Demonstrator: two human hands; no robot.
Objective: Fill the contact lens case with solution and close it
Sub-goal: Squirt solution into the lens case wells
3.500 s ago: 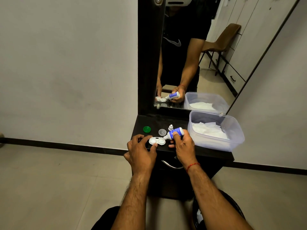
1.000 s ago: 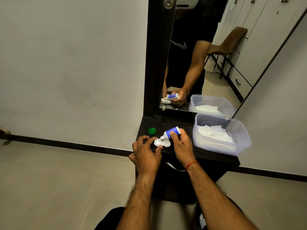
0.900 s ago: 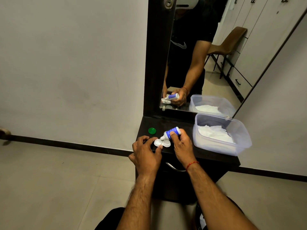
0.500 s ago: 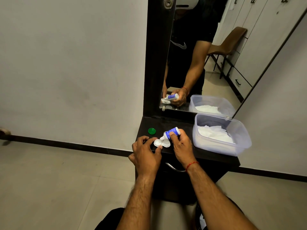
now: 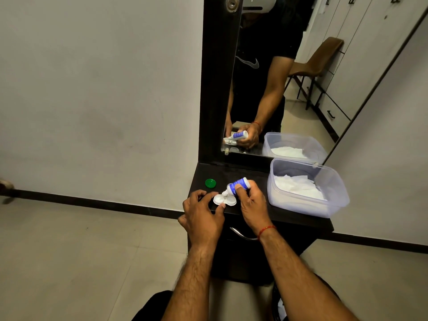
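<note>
- Contact lens case [image 5: 224,199]: white, two open wells, flat on the dark bench [image 5: 254,179]; lies between the two hands.
- Left hand [image 5: 202,217]: fingers curled and pinched on the case's left end, steadying it.
- Right hand [image 5: 251,202]: clamped around the solution bottle [image 5: 238,185], tipped nozzle-down over the well nearest it.
- Green cap [image 5: 210,183]: loose, beyond the left hand.
- Plastic tub [image 5: 308,205]: holds tissues, just right of the right hand.
- Handling advice: squeeze gently, nozzle clear of the rim, stop below the brim; fill level not discernible.
</note>
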